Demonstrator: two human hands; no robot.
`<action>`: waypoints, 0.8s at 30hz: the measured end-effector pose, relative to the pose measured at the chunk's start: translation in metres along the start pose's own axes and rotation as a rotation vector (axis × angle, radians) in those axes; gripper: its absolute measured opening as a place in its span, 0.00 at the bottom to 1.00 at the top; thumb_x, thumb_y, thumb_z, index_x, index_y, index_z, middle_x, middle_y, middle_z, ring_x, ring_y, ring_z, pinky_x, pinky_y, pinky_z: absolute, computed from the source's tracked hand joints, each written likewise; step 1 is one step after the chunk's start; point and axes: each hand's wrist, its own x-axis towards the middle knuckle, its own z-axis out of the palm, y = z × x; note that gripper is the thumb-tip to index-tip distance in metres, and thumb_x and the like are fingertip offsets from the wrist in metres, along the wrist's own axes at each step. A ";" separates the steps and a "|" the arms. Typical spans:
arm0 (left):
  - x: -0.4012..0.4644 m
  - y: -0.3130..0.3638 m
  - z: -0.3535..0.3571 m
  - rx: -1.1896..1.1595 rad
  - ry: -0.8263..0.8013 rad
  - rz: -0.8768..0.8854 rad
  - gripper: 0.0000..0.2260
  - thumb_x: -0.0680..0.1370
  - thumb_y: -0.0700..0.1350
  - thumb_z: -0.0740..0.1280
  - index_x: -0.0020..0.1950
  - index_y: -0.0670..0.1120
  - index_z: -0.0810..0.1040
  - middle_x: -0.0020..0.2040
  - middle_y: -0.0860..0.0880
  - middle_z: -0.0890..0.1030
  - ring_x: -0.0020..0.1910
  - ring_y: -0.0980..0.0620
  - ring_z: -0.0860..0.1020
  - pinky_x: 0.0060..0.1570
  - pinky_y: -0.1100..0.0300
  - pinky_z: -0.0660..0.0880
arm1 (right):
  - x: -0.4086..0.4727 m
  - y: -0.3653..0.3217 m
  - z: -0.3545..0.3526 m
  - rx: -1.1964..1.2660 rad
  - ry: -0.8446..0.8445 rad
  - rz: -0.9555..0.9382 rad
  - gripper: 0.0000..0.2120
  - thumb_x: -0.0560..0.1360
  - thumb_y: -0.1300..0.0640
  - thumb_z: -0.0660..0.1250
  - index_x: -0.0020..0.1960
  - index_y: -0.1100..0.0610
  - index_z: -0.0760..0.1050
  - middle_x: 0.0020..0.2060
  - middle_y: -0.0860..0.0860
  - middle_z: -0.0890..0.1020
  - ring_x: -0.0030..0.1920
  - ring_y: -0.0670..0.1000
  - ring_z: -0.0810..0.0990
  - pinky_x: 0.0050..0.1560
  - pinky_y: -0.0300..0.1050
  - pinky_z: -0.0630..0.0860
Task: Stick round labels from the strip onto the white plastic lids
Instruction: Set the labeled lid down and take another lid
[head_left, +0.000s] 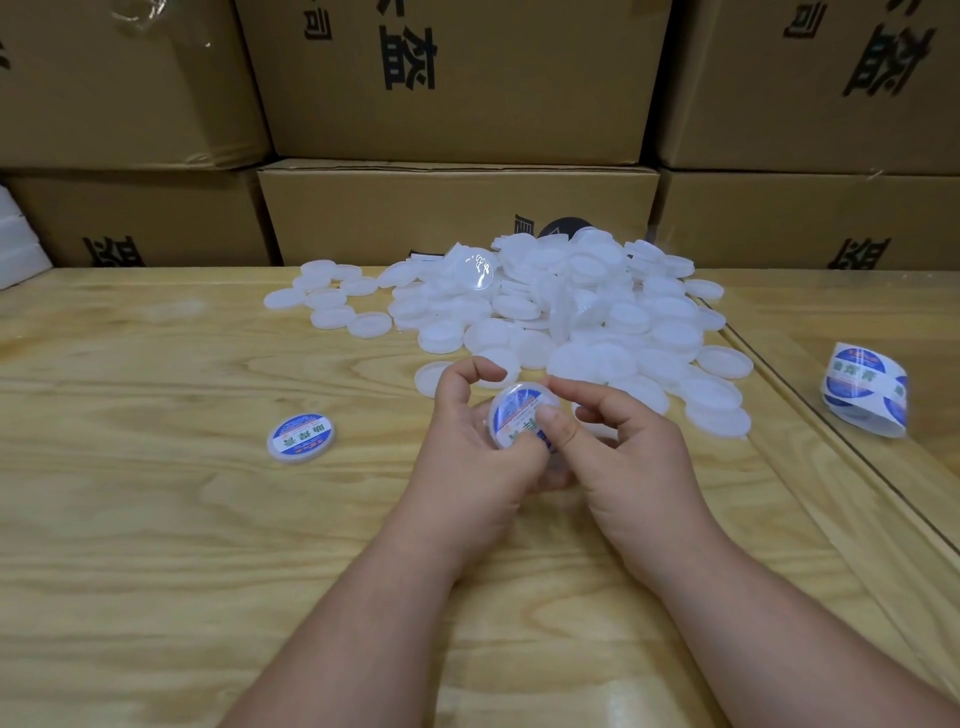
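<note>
My left hand (470, 447) cups a white lid (519, 415) from below, fingers curled round its rim, while my right hand (618, 436) presses its thumb down on the blue round label (511, 410) on the lid's face. Far left on the wooden table (156, 519) lies a finished labelled lid (301, 438). Beyond my hands sits the pile of plain lids (545, 306). At the right, the curled label strip (865, 389) rests apart.

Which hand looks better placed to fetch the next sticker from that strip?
Probably the right hand: the curled strip of round blue-and-white labels lies on its side of the wooden table, while the left hand grips the white plastic lid.
</note>
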 end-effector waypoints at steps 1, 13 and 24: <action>0.000 0.000 0.001 0.004 -0.004 0.002 0.22 0.73 0.35 0.68 0.59 0.54 0.65 0.47 0.45 0.85 0.43 0.46 0.84 0.41 0.52 0.82 | 0.000 0.001 0.000 0.001 0.010 0.012 0.07 0.75 0.61 0.74 0.52 0.53 0.84 0.45 0.48 0.84 0.37 0.39 0.84 0.31 0.33 0.77; 0.001 0.001 0.002 0.068 0.196 0.038 0.12 0.79 0.40 0.71 0.60 0.54 0.80 0.41 0.45 0.87 0.42 0.46 0.87 0.36 0.60 0.82 | 0.006 0.008 -0.004 0.027 0.126 -0.016 0.03 0.75 0.56 0.74 0.45 0.55 0.82 0.38 0.51 0.85 0.38 0.45 0.82 0.39 0.35 0.77; 0.003 -0.002 0.000 0.101 0.187 0.013 0.17 0.78 0.38 0.73 0.64 0.53 0.79 0.39 0.48 0.85 0.36 0.51 0.84 0.39 0.58 0.81 | 0.003 0.001 -0.001 0.006 0.179 -0.002 0.06 0.77 0.54 0.72 0.42 0.52 0.84 0.35 0.51 0.86 0.35 0.48 0.85 0.38 0.38 0.79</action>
